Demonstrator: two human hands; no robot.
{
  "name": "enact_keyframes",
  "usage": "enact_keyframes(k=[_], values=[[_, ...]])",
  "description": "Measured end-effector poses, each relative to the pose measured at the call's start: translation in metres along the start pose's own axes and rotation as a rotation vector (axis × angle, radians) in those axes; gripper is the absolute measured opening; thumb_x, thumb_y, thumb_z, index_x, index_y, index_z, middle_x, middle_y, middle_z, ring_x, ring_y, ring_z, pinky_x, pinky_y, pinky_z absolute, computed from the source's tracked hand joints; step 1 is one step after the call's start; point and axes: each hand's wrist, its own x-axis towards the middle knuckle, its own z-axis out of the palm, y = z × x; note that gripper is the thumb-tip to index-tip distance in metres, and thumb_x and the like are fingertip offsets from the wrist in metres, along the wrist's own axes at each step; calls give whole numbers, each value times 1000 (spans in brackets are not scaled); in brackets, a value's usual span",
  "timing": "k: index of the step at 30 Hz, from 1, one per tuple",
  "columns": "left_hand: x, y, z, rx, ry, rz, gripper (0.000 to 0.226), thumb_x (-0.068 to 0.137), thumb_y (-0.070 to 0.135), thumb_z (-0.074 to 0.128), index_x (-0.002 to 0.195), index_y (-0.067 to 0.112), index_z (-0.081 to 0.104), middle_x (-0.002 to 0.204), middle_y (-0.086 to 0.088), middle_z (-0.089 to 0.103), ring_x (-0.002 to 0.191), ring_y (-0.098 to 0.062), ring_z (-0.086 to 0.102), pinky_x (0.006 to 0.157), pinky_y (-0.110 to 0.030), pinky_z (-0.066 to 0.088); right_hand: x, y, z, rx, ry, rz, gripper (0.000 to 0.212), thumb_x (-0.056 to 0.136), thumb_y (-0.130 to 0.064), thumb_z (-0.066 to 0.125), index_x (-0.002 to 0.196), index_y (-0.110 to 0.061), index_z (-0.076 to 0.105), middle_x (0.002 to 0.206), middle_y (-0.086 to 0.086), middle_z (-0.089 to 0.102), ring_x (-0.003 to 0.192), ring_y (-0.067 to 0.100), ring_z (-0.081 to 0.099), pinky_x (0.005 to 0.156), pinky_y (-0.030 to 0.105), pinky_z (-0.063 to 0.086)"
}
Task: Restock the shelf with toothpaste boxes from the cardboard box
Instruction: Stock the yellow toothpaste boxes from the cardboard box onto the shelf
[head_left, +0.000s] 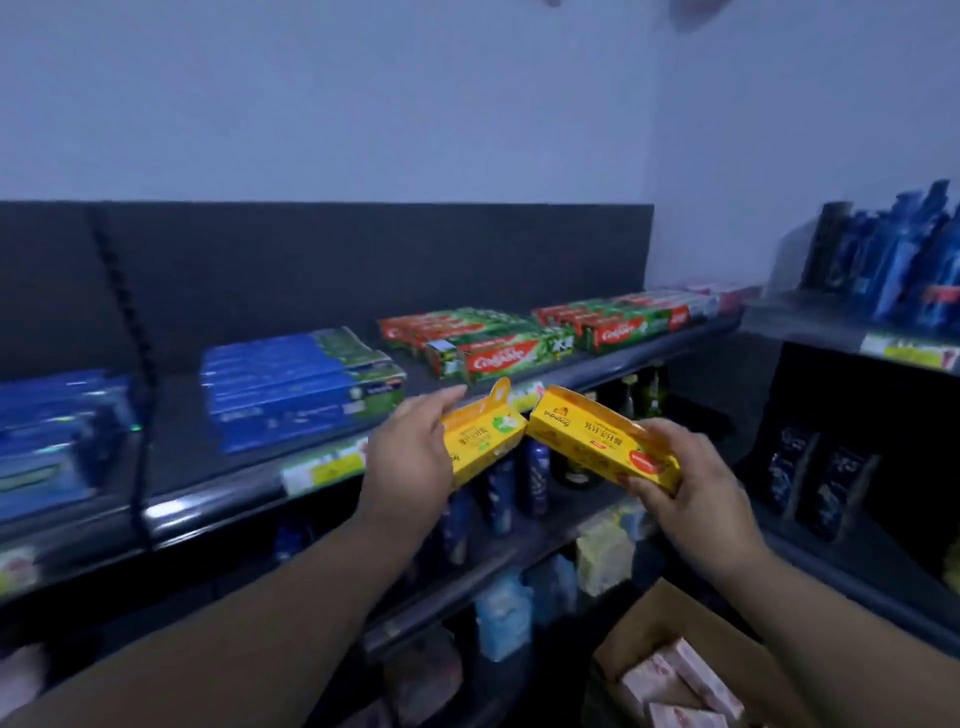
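Toothpaste boxes (306, 384) line the shelf (176, 431), each grip clamped on one more off its front edge, left hand (410, 457) on a yellow box (483, 441), right hand (696, 493) on a second yellow box (597, 436), while pink boxes (691, 675) wait in the cardboard box (639, 636).

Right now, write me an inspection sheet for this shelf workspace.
Surface: top shelf carries flat stacks of blue boxes and red-green boxes.
Job's things: left yellow box and right yellow box, held before the shelf edge, ends nearly meeting; cardboard box at lower right holds pink boxes.
Clutter: nothing seen.
Hands: left hand grips the left box; right hand grips the right one.
Cables: nothing seen.
Surroundings: dark bottles on the lower shelf; blue packs on the side rack at right.
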Motion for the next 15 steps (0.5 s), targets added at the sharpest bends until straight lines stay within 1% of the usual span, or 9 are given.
enact_keyframes(k=[2,5,9,13,15], values=[[-10,-7,-55,-18,81,-30,42,95,-1,45,128,21,61,126,3,61,115,-11,54,91,-8,32,-7,-49,9,40,-7,-33,55,85,-17,73,130,-36,48,109,-6,48,88,14,50,71,31,40],[-28,-18,-140,-42,210,-56,39,94,0,49,122,22,64,117,6,65,107,-8,59,89,-9,36,-18,-126,29,110,-23,-136,57,84,-17,73,133,-32,47,112,-5,47,90,12,48,73,30,39],[-59,-35,-252,25,356,-84,39,92,-3,51,119,21,66,108,10,63,98,-2,55,79,7,30,-35,-228,60,260,-45,-248,58,82,-14,75,130,-33,50,110,-7,48,91,12,49,75,29,40],[-91,-57,-347,138,459,-114,40,91,-3,52,118,22,67,108,11,63,99,-4,56,80,5,31,-51,-316,95,370,-119,-347,56,82,-13,75,128,-33,51,111,-7,50,93,11,50,76,27,39],[-106,-69,-386,185,513,-136,39,91,-3,53,118,21,67,108,10,63,98,-5,57,79,6,31,-58,-355,113,416,-155,-395,55,82,-13,76,128,-33,52,110,-6,51,92,11,51,75,26,39]])
